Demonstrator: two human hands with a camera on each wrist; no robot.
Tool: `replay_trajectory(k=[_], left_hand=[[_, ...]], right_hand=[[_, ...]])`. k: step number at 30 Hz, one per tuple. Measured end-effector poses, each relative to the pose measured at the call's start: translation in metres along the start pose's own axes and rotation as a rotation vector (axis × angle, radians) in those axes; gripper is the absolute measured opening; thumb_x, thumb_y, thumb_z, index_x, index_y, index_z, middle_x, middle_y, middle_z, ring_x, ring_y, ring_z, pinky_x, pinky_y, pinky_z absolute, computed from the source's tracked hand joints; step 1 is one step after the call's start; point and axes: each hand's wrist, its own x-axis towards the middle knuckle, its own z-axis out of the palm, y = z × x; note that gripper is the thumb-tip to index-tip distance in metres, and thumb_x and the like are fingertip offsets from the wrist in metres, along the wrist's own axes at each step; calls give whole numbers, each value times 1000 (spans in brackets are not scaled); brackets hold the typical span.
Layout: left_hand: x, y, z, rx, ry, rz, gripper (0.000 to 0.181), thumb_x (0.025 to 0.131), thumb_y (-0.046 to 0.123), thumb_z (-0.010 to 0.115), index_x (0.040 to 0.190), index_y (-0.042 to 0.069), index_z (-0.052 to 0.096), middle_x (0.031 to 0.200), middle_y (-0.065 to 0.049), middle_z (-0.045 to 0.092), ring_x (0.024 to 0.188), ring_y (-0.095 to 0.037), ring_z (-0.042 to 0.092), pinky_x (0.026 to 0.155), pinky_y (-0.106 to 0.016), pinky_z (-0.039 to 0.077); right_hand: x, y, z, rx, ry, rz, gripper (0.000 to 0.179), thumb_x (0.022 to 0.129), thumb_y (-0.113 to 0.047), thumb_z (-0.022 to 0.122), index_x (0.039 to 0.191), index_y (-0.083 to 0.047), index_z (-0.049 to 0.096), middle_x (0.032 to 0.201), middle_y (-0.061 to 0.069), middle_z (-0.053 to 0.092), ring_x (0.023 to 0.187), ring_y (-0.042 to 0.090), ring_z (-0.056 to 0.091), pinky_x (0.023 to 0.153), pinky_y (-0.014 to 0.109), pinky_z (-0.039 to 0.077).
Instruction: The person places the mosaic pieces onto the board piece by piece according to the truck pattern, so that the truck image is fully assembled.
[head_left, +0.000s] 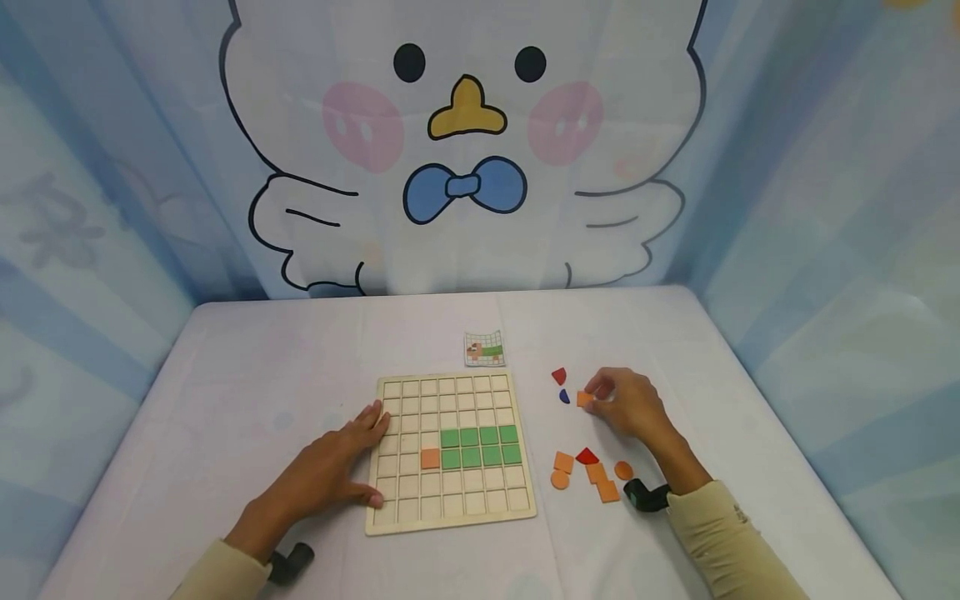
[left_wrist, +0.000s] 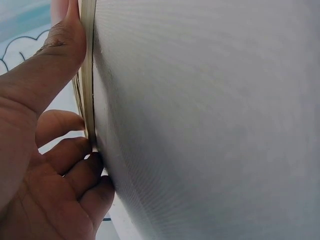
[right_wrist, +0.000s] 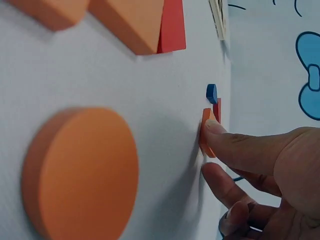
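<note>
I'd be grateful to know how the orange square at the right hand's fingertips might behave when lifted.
The orange square is probably stiff: no bend shows. Its small, thin body suggests lightness, and its straight sides make rolling unlikely.

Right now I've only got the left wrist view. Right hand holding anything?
Observer: Yes, the right hand pinches an orange piece between thumb and fingers.
Operator: Copy. Any greens placed?
Observer: Eight green squares sit on the board, in two rows of four.
Operator: Anything past the far edge?
Observer: A small picture card lies just beyond it, toward the right.
</note>
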Motion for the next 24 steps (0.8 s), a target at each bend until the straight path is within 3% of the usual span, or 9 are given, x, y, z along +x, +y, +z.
replay_trajectory(k=[11,24], left_hand=[[0,-1,0,-8,1,10,120,68,48,95,164,6,38,175,-16,26,159,-41,35,117,-68,42],[-1,0,-1,-4,0,2,119,68,47,95,164,6,38,176,-16,26,159,-41,35,118,-67,42]], right_hand=[[-3,-20,6,145,-26,-54,17,88,-18,88,89,-16,72,84,2,69,82,21,58,69,31,45],[-14,-81,30,274,-83,-222,19,83,-17,92,84,-19,73,79,-5,70,79,15,57,71,26,41]])
